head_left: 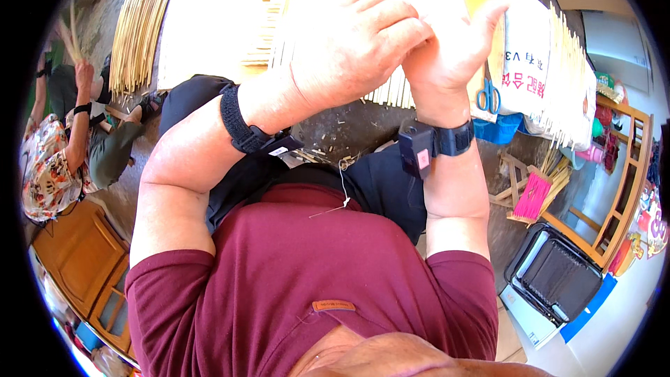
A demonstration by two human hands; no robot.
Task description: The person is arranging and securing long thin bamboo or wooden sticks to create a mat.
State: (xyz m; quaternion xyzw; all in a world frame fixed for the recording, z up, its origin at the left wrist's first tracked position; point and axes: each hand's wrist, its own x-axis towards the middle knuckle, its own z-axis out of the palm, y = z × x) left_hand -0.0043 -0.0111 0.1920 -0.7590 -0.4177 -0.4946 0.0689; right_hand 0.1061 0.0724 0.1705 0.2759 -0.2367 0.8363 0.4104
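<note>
I see right hand point(447, 52) open, palm bare; left hand point(359, 49) curled over it, can't tell if holding. Bump might scatter sticks point(392, 93).

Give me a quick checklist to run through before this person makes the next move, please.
1. Right grip open: ok, palm showing, thumb spread.
2. Left grip empty: cannot tell; curled fingers hide its inside.
3. Grips separate: not ok; the left one's fingers overlap the right palm.
4. Blue-handled scissors out of both grips: ok, lying right of the right wrist.
5. Left wrist strap in place: ok.
6. Middle sticks neatly aligned: cannot tell; glare washes out much there.
</note>
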